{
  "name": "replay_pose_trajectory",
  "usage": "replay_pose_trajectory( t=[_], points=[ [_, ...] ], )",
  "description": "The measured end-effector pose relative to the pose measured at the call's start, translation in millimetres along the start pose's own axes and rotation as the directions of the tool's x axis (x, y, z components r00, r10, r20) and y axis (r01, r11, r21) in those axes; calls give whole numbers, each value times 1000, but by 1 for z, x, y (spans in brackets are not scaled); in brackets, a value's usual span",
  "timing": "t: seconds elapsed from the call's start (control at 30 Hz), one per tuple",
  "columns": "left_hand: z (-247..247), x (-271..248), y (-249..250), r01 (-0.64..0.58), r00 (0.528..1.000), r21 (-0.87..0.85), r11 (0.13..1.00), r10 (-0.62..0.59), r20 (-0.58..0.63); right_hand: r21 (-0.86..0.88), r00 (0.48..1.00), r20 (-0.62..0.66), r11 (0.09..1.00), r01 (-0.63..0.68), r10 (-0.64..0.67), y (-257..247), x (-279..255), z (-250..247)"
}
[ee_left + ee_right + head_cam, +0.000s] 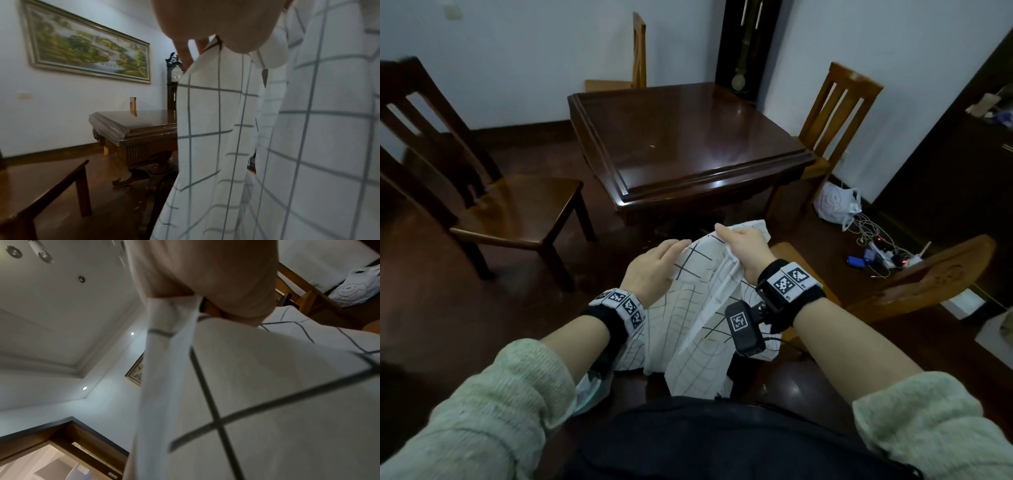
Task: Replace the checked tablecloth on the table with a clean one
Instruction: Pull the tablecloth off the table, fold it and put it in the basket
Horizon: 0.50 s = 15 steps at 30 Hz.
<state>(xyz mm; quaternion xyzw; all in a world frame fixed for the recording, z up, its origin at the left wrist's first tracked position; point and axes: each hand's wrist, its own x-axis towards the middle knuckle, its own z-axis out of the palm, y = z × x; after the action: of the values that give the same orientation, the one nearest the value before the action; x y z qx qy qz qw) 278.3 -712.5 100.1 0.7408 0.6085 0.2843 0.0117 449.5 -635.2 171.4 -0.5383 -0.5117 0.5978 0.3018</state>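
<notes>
While hanging lengthwise downward, checked tablecloth [698,318] gripped by right hand [743,251]; left hand [650,270] flat against it, fingers straight.

From the head we look forward and down over the dark table [688,137]; from the left wrist, close against the checked tablecloth [287,146], we face that same table [133,125] (seen low, side-on); the right wrist tilts up toward the ceiling [51,313].
</notes>
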Motion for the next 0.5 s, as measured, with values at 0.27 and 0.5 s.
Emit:
replay_pose_trajectory(
  t=[0.27, 0.5],
  points=[
    [-6, 8, 10, -63, 973, -415, 908, -37, -227, 112, 985, -149, 991, -72, 88, 0, 8, -13],
    [-9, 14, 26, -25, 960, -436, 899, -100, -260, 147, 968, -229, 987, -71, 104, -1, 10, -11]
  ],
)
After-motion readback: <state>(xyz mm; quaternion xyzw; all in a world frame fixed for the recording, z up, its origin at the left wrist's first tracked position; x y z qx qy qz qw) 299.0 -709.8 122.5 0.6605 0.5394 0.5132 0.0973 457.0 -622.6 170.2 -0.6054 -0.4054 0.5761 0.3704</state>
